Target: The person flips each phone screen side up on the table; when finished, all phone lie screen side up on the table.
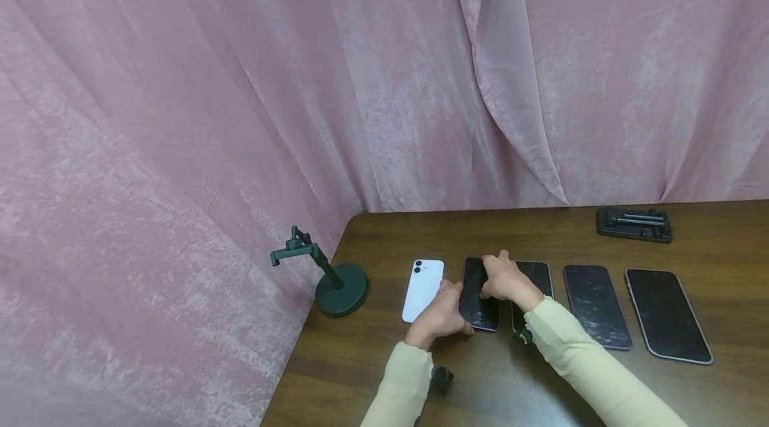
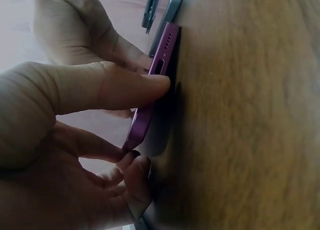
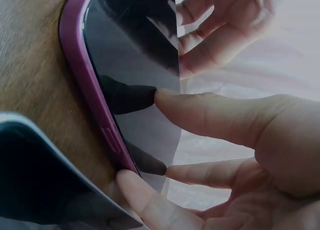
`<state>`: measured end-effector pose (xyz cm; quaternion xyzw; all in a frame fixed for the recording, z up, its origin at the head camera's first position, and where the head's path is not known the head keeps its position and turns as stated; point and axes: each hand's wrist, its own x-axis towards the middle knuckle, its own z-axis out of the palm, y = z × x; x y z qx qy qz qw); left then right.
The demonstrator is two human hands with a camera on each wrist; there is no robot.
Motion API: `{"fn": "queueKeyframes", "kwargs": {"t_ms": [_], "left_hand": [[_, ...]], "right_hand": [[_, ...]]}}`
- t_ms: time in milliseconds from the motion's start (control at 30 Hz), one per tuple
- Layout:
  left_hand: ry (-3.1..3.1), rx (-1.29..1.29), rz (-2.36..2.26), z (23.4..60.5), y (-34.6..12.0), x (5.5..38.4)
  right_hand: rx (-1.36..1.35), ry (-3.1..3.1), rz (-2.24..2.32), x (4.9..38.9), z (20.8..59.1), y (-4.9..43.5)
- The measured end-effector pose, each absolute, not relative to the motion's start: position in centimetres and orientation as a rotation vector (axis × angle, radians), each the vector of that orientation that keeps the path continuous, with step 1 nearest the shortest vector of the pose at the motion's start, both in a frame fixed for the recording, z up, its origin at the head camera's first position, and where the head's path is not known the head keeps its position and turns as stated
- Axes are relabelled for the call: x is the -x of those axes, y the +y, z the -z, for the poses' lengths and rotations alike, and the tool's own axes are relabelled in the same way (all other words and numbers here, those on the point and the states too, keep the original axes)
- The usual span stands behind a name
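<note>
A dark-screened smartphone with a purple-red frame [image 1: 478, 303] lies screen up on the wooden table, between both hands. My left hand [image 1: 443, 315] grips its lower left corner; in the left wrist view the thumb [image 2: 125, 87] presses the bottom edge by the charging port while other fingers bend at the side. From the right, my right hand [image 1: 506, 278] holds its upper part. In the right wrist view, the thumb [image 3: 215, 112] and a finger touch the glass, and another fingertip [image 3: 132, 185] meets the side edge near a button.
A white phone [image 1: 423, 288] lies back up to the left. Three more dark-screened phones, a near one [image 1: 537, 273], a middle one [image 1: 595, 307] and a far one [image 1: 668, 315], lie rightward. A green stand [image 1: 340, 290] stands at the left edge; a folded black stand [image 1: 633, 224] lies behind.
</note>
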<state>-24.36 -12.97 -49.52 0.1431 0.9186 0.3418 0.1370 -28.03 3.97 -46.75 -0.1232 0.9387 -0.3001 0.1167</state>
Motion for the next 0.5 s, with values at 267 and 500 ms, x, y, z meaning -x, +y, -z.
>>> {"fn": "queueKeyframes", "kwargs": {"t_ms": [267,500], "left_hand": [[2.684,-0.401,-0.893,49.56,-12.80,24.02],[2.714,-0.427,-0.777,49.62,-12.56,24.34]], "right_hand": [[0.368,2.757,0.846,27.93,47.11,3.83],[0.352,2.767,0.822,28.11,47.09,3.85]]}}
